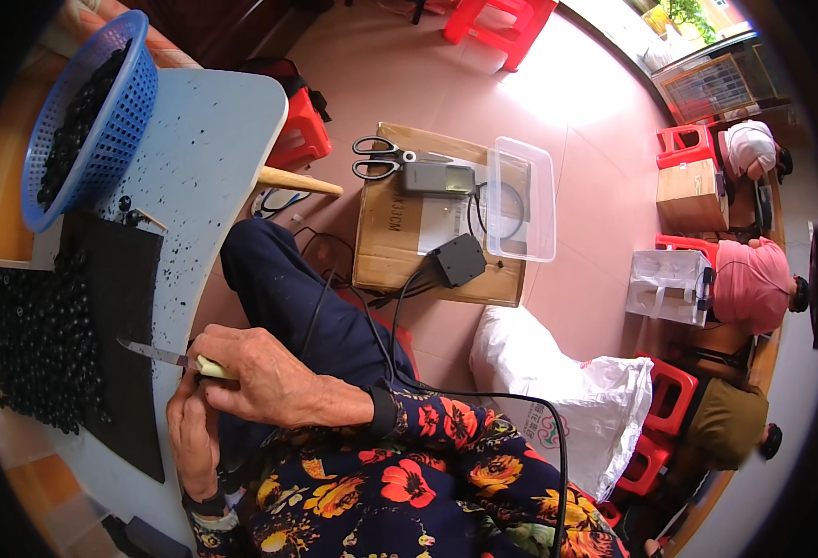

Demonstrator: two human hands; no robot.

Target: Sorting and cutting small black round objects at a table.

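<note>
Narrow-bladed knife with a pale green handle (163, 354) gripped in the right hand (265, 377)

In the lower left of the frame, the handle is wrapped by the right hand's curled fingers, and the blade is pointed leftward, its tip seen over a flat black mat (128, 288). The left hand (193, 432) is held just below, its fingers bent and drawn together close to the knife; whether anything is pinched between them cannot be made out. At the far left, small, round, glossy black pieces (37, 339) are massed along the mat's left side. The mat is laid on a pale blue-grey tabletop (232, 112), which is strewn with dark crumbs. In the upper left, a round blue plastic basket with perforated walls (119, 139) is filled with small dark pieces.

At upper centre, a brown cardboard box (376, 223) is topped by scissors with black-and-grey handles (374, 160), a grey rectangular device (437, 179) and a flat black case with cables (458, 260). A white woven sack (525, 363) is seen lower, right of centre.
</note>
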